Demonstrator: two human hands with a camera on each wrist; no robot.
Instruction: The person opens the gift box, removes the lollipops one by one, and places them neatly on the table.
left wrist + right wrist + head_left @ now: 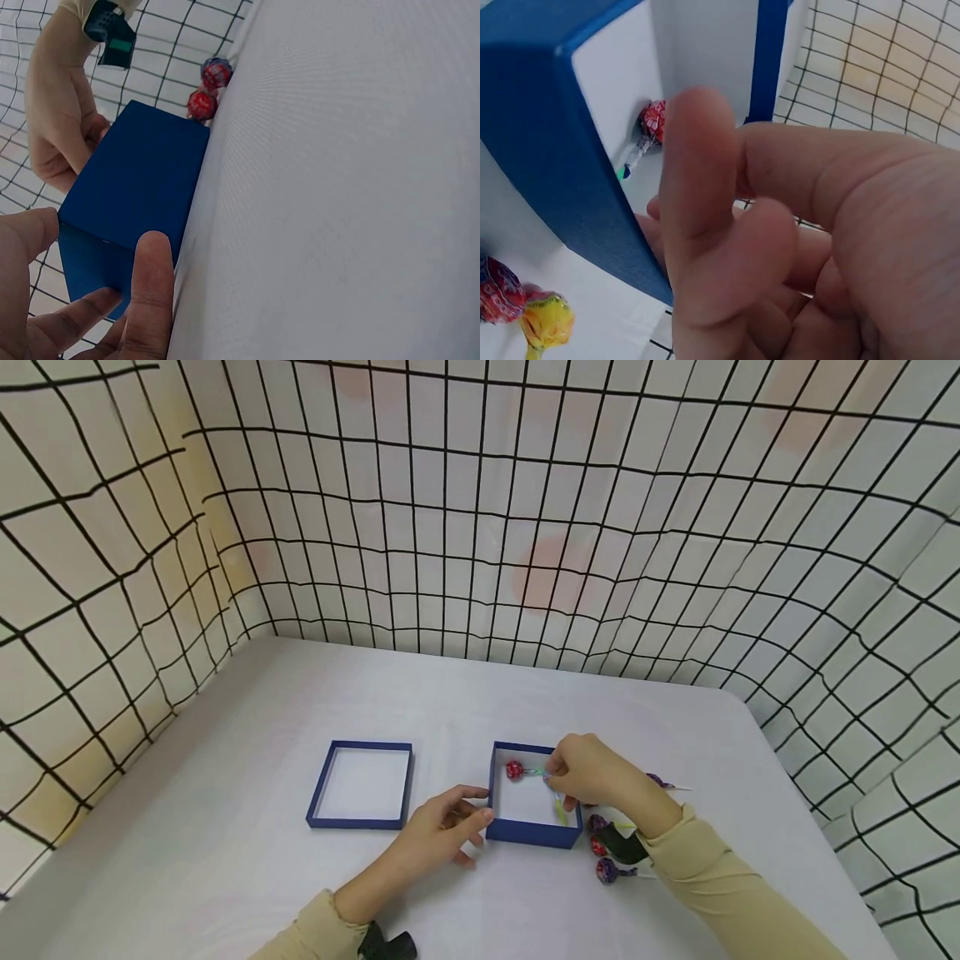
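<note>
A blue box (534, 835) with a white inside stands on the table. In it lies a lollipop (513, 769) with a red wrapper; its teal stick runs to the fingertips of my right hand (592, 772), which reaches over the right wall and appears to pinch the stick. The exact grip is hidden behind the fingers. A yellow stick end (560, 812) shows below that hand inside the box. My left hand (442, 827) is at the left wall with fingers loosely spread; in the left wrist view the fingers touch the blue box (135, 180) near its corner.
A shallow blue-edged lid or tray (360, 783) lies to the left. Several wrapped lollipops (606, 870) lie right of the box, partly under the right forearm; a yellow one (547, 321) shows in the right wrist view. Black wire mesh (465, 527) surrounds the table.
</note>
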